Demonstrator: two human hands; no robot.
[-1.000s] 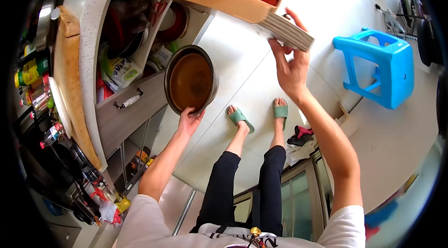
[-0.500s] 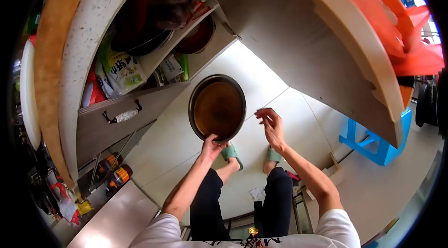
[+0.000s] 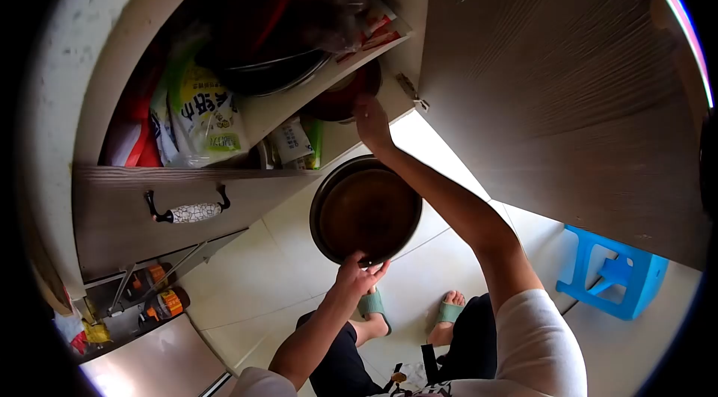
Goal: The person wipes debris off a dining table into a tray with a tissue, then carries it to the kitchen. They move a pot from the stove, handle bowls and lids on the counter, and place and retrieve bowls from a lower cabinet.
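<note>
My left hand [image 3: 360, 275] grips the near rim of a round metal basin [image 3: 365, 210], brownish inside, held over the floor with its open side up. My right hand [image 3: 372, 122] reaches past the basin into the lower part of the open cabinet, at the edge of a dark red bowl [image 3: 340, 98]. Its fingers are in shadow, and I cannot make out whether they hold the bowl. On the shelf above sits a dark pan [image 3: 273, 74] with clear plastic bags [image 3: 336, 12] over it. A green-and-white package [image 3: 206, 113] stands left of the pan.
The cabinet door [image 3: 561, 98] stands wide at right. Below the cabinet is a drawer front with a handle [image 3: 196, 211], then orange-labelled bottles [image 3: 166, 303] in a rack. A blue plastic stool [image 3: 617, 274] is on the tiled floor [image 3: 269, 270].
My right hand has gone from beside the basin up and left into the cabinet. The view has moved closer to the cabinet, with the basin still in my left hand.
</note>
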